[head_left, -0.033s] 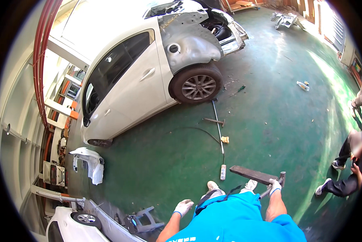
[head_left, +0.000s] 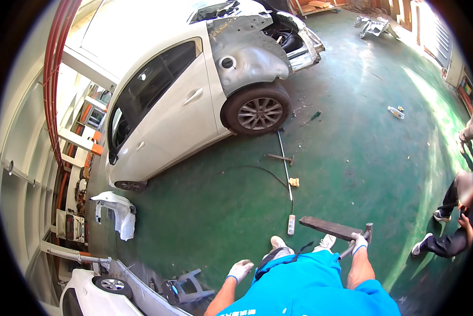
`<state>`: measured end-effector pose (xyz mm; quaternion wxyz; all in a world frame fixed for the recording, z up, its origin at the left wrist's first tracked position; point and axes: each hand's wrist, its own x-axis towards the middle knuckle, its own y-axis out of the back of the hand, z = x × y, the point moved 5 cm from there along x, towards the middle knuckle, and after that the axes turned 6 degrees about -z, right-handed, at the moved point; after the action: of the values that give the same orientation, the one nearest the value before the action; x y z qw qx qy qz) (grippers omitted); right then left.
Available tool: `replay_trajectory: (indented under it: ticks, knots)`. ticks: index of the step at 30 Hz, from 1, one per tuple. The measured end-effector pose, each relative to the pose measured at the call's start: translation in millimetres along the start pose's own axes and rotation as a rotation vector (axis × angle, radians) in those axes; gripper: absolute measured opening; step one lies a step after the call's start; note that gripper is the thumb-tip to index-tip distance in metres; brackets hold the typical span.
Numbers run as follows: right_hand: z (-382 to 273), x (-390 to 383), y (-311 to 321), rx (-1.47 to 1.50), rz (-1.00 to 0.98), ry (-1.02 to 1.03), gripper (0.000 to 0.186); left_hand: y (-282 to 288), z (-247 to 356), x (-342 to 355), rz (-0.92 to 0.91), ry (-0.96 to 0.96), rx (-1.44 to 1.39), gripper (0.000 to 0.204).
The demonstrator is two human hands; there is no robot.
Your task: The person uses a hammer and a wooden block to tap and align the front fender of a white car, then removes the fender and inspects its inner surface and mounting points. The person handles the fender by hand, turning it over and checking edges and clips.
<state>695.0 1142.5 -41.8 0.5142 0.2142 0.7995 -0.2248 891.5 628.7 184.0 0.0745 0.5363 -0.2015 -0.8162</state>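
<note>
My left hand, in a white glove, is low at left of centre beside my blue shirt, holding nothing, fingers loosely curved and apart. My gloved right hand is closed on a long flat dark metal bar and a hammer with a steel head. Beyond my shoes lie a long metal rod with a cable, a white power strip, a crossed tool and a small cream object, all on the green floor.
A white car with exposed rear bodywork stands ahead. A white body panel lies left, near another white car and a grey stand. A person is at right, another figure behind. A metal part lies far back.
</note>
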Motion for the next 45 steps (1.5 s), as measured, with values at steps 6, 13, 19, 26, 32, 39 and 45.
replay_trajectory:
  ticks: [6,13,19,26,32,39,45]
  knots:
    - [-13.9,-12.0,-16.6,-0.038,0.056,0.030,0.016,-9.3,3.2,-6.1,-0.005,-0.002,0.010,0.063]
    - [-10.9,-7.9,-10.0,-0.079,0.053,0.033,0.012,-11.7,-25.5,0.7,-0.007,0.037,-0.003,0.055]
    - [-0.5,-5.9,-1.3,-0.070,0.095,0.012,0.012,-13.4,-23.2,-2.5,-0.029,0.052,-0.013,0.060]
    - [15.9,-10.9,2.7,-0.115,0.057,-0.044,0.021,-6.0,-17.9,3.3,-0.053,0.035,-0.017,0.062]
    - [26.6,-22.5,-11.6,-0.087,0.100,0.062,0.013,9.4,-24.0,17.7,-0.086,0.002,0.018,0.062]
    - [32.7,-67.1,-110.3,-0.338,-0.059,0.108,0.015,56.4,-30.0,66.0,0.019,-0.090,0.062,0.065]
    - [60.7,-168.2,-268.5,-0.367,-0.221,0.168,0.018,54.7,52.3,133.8,-0.398,-0.017,-0.835,0.083]
